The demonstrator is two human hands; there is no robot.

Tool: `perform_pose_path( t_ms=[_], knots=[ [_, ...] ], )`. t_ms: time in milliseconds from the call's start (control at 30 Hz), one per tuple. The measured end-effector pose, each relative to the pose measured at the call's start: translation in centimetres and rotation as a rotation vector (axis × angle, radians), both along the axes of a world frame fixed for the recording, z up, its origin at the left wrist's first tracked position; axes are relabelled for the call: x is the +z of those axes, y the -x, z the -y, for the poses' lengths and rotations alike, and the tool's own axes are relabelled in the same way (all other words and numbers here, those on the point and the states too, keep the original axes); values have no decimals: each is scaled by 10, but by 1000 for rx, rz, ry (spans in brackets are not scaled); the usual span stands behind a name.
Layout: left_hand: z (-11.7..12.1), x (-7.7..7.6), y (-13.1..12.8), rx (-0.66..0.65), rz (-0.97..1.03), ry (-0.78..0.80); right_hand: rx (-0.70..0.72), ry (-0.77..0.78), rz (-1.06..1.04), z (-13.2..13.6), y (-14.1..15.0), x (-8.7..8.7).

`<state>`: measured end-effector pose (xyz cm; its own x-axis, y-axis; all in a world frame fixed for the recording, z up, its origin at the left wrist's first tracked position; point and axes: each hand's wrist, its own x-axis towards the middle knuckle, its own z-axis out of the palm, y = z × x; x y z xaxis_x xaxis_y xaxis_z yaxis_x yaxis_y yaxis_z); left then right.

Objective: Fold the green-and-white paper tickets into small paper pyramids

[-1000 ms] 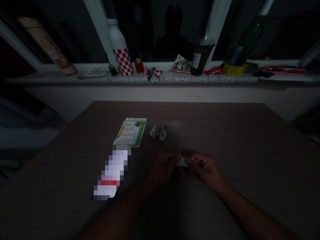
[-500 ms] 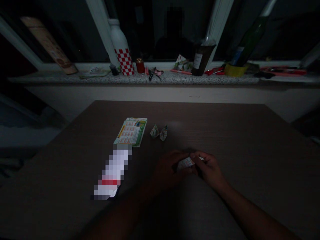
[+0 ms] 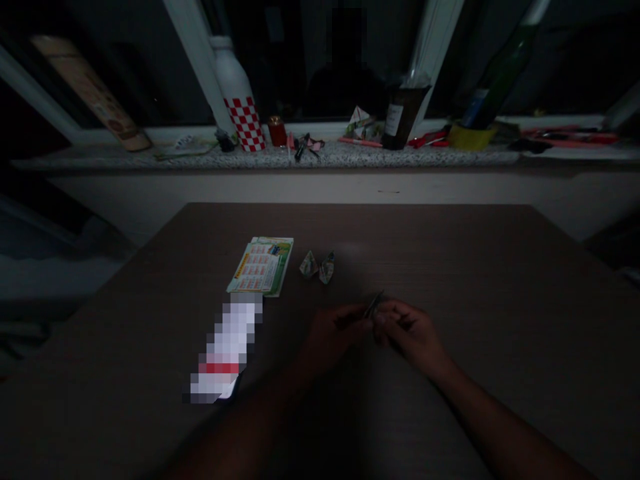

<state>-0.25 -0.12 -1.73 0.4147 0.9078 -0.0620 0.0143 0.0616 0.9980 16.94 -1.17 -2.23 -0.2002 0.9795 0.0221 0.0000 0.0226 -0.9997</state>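
Observation:
Between my two hands, just above the dark table, a small folded piece of printed paper (image 3: 373,306) stands nearly edge-on. My left hand (image 3: 338,331) pinches it from the left side. From the right, my right hand (image 3: 409,329) grips it with thumb and fingers. Beyond my left hand, two small folded paper shapes, one on the left (image 3: 309,265) and one on the right (image 3: 327,268), sit side by side on the table. A short stack of printed calendar sheets (image 3: 261,267) lies to their left.
Nearer me on the left lies a lit phone (image 3: 227,350), its screen blurred out. Behind the table (image 3: 450,247) runs a granite windowsill (image 3: 190,157) with a checkered white bottle (image 3: 240,100), a dark cup (image 3: 400,120), a green bottle (image 3: 500,73) and a red jar (image 3: 277,132).
The paper in my hands has turned from showing its printed face to nearly edge-on. My left fingers have drawn back slightly to the left. The view has shifted a little.

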Motion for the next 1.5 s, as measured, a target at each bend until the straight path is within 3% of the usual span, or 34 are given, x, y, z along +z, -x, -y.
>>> perform_pose_path(
  t_ms=[133, 333, 500, 833, 1167, 1333, 1500],
  knots=[
    [-1, -1, -1, 52, -69, -27, -64, -44, 97, -1, 1, -3],
    [1, 3, -12, 229, -306, -170, -206, -136, 242, -8, 11, -13],
    [-4, 5, -16, 212, -430, -231, -224, -173, 289, -12, 16, -13],
    [-9, -2, -19, 290, -570, -182, -223, -165, 315, -16, 14, -14],
    [-9, 4, -18, 395, -549, -104, -243, -84, 264, -18, 23, -12],
    [-9, 8, -18, 431, -470, -61, -280, -128, 228, -19, 25, -9],
    [-16, 3, -12, 363, -293, 11, -302, -218, 236, -17, 26, -8]
  ],
)
